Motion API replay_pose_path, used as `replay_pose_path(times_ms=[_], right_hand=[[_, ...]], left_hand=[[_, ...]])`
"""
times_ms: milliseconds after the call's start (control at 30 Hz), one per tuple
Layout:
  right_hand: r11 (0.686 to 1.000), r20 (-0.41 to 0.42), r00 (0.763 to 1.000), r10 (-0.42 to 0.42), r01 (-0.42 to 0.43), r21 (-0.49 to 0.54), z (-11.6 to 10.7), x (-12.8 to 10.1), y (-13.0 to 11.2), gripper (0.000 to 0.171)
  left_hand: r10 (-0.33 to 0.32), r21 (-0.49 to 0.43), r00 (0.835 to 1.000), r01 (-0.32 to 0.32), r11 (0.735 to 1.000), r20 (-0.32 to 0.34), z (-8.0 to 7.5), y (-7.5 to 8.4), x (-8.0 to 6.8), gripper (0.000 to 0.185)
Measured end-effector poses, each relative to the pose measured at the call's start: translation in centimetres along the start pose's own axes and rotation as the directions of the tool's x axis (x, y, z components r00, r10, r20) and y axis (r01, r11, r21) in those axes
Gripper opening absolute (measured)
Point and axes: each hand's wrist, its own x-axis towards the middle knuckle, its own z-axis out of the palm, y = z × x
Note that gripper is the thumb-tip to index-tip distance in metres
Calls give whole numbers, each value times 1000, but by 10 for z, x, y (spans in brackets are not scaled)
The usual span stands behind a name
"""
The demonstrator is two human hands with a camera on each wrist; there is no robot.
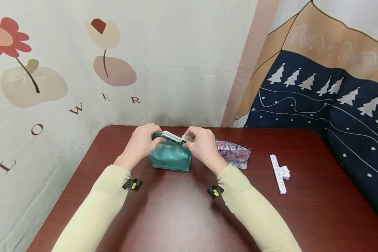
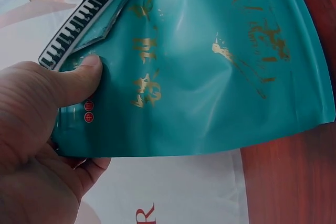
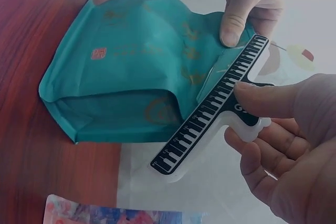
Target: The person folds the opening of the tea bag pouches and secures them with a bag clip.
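Observation:
A teal green bag (image 1: 171, 161) with gold lettering stands upright on the table. My left hand (image 1: 141, 141) pinches one top corner of it, the thumb (image 2: 86, 80) pressed flat on the front in the left wrist view. In my right hand (image 1: 206, 145) is a black and white bag clip (image 3: 210, 108) with a piano-key pattern, gripped by its handles between thumb and fingers. The clip's long bar lies slanted along the bag's top, over a folded flap (image 3: 218, 72). Whether the clip's bar is clamped on the bag, I cannot tell.
A pink and purple printed pouch (image 1: 234, 154) lies just right of the bag, partly behind my right hand. Farther right on the dark red table (image 1: 182, 217) is a white clip (image 1: 278, 175). Printed curtains (image 1: 182, 70) hang behind the table and along its right side.

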Motion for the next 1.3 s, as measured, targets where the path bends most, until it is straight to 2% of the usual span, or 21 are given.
replay_pose_path(times_ms=[133,333,700,867,1033,1300], right_hand=[[1000,-11,1000,-26,26,-1,2,0,-3,19],[999,-23,999,-48,47,-7,4,0,-2,19],[999,-44,998,-37,38,27,7,0,-3,17],[999,-28,999,-35,37,37,9,1,-2,17],[998,0,1000,-9,9,56,5,4,0,17],[997,4,1000,19,-19,69,3,5,2,17]], left_hand=[[15,7,1000,-15,1000,-4,0,2,0,14],[-4,-40,1000,4,999,0,-1,3,-1,13],[-12,-43,1000,12,999,-7,1,0,-1,19],[-35,-68,999,35,997,6,-3,-3,-3,15],[-58,-89,998,56,994,-18,-7,-6,-5,18],[-66,-69,997,63,996,-34,-1,-9,-4,14]])
